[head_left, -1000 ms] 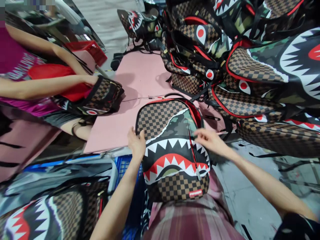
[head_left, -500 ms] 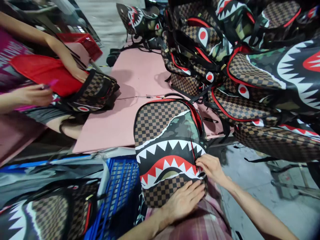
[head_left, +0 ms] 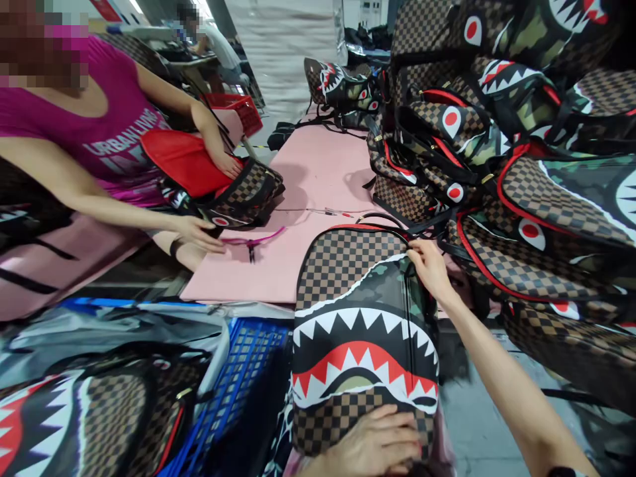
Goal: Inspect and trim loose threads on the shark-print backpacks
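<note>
A backpack (head_left: 368, 291) with brown check, camouflage and a printed shark mouth stands tilted in front of me, its lower part at my lap. Flat across the check at its bottom lies my left hand (head_left: 375, 440), fingers stretched out. My right hand (head_left: 430, 265) is at the upper right edge, thumb and fingers pinched at the zipper; the zipper pull itself is hidden by the fingers. Below that hand the right side looks closed. A black carry handle (head_left: 380, 217) arches over the top.
Similar backpacks (head_left: 551, 218) are piled high on the right. A co-worker's hand (head_left: 199, 233) is near a magenta strip (head_left: 258, 238) on the pink table (head_left: 322, 159); the other rests on a red-lined backpack (head_left: 248, 192). A blue crate (head_left: 258, 344) stands lower left, beside another backpack (head_left: 109, 411).
My right hand has moved up the backpack's right edge from low down to near the top, and the red-lined gap there has closed. The co-worker's nearer hand let go of the magenta strip.
</note>
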